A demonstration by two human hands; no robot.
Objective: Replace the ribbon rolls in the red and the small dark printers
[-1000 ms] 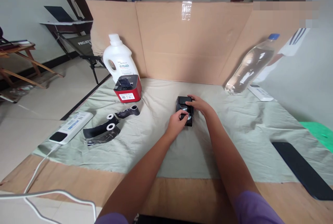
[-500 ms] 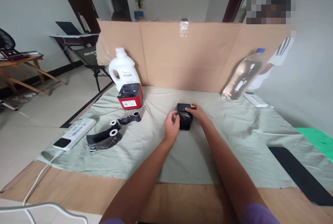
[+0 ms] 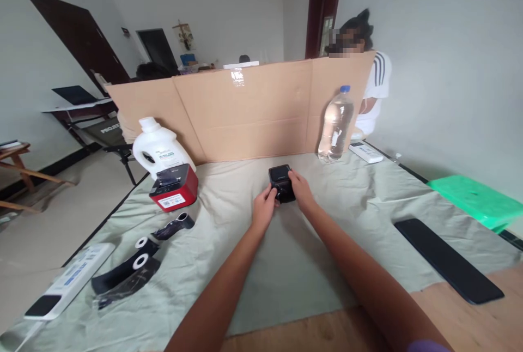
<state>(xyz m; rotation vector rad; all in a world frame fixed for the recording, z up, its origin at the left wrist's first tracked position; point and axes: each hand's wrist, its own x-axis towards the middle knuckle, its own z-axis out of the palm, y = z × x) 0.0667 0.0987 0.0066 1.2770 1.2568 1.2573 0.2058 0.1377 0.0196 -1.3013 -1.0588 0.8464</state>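
Head view: both hands grip a small black device [image 3: 281,183] at table [image 3: 286,265] centre, left hand [image 3: 263,211] at its 7 o'clock, right hand [image 3: 300,191] at 4 o'clock. Steadying it from both sides should prevent slipping on the cloth.

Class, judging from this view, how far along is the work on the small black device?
Done: the small black device stands on the green cloth. In hand: the left hand and right hand grip its sides. Left: the ribbon rolls and red printer lie untouched.
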